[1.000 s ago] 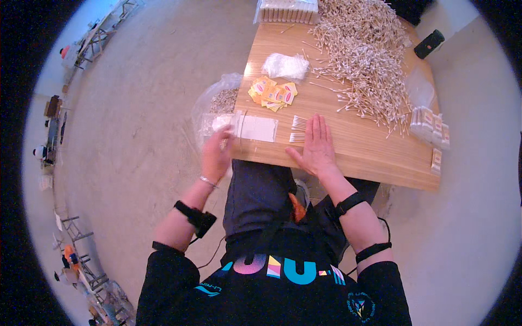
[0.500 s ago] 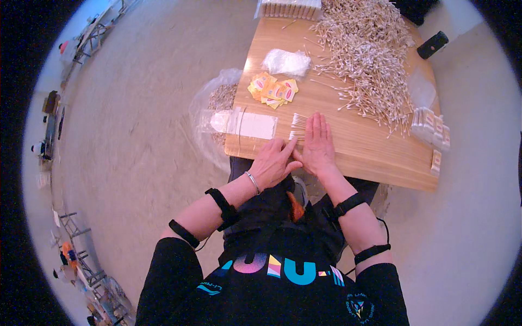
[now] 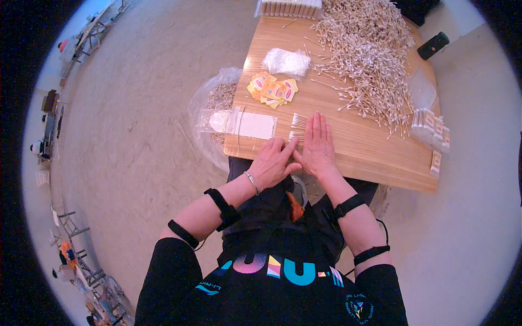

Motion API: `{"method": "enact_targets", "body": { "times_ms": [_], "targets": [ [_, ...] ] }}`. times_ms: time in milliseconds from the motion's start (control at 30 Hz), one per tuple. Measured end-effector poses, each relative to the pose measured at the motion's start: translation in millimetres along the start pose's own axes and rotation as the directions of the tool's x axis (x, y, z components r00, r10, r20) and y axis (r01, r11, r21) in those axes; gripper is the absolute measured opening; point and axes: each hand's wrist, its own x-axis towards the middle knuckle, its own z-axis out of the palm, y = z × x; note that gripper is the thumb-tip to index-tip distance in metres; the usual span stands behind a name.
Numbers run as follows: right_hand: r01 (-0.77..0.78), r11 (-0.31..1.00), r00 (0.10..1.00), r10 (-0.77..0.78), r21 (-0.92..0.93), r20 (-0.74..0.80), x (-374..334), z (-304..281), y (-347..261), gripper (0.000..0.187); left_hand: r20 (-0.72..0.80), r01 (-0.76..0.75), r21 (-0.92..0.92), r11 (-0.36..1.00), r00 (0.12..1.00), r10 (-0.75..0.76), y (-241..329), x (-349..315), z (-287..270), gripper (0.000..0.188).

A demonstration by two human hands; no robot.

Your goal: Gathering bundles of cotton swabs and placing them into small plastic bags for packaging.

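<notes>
A small row of cotton swabs [image 3: 297,121] lies on the wooden table near its front edge, with white tips pointing left. My right hand [image 3: 317,150] rests flat beside them, fingers stretched out together and covering their right ends. My left hand [image 3: 272,164] is at the near end of the row. Its index finger reaches to the nearest swabs, its thumb points toward the right hand, and its other fingers bend loosely. Neither hand visibly holds anything. Just left of the swabs lies a white rectangular pad or stack [image 3: 256,125] in clear plastic.
A large heap of loose cotton swabs [image 3: 370,60] covers the table's far right. Orange and yellow cards [image 3: 273,90], clear plastic bags [image 3: 286,62] and a bundle of packed swabs [image 3: 290,8] lie farther off. Filled packets [image 3: 429,126] line the right edge. A plastic sack [image 3: 202,100] stands left of the table.
</notes>
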Motion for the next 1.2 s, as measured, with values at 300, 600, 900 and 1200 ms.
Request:
{"method": "enact_targets", "body": {
  "times_ms": [300, 600, 900, 1200],
  "targets": [
    [-0.006, 1.0, 1.0, 0.006, -0.014, 0.008, -0.1, 1.1, 0.6, 0.093, 0.027, 0.024, 0.009, 1.0, 0.999, -0.024, 1.7, 2.6, -0.6, 0.062],
    [0.001, 1.0, 1.0, -0.001, -0.014, 0.021, 0.1, 1.2, 1.4, 0.097, 0.066, 0.052, 0.041, 0.998, 0.996, -0.055, 3.3, 5.7, -2.3, 0.068],
    [0.002, 1.0, 1.0, -0.001, -0.018, 0.027, -0.4, 0.0, -0.1, 0.094, 0.048, 0.092, -0.013, 0.996, 0.995, -0.091, 0.2, 12.6, -1.7, 0.066],
    [-0.003, 0.999, 0.999, 0.006, -0.05, 0.049, -1.0, -2.3, -0.1, 0.089, 0.099, 0.131, -0.103, 0.986, 0.988, -0.121, -4.0, 21.6, -6.6, 0.064]
  ]
}}
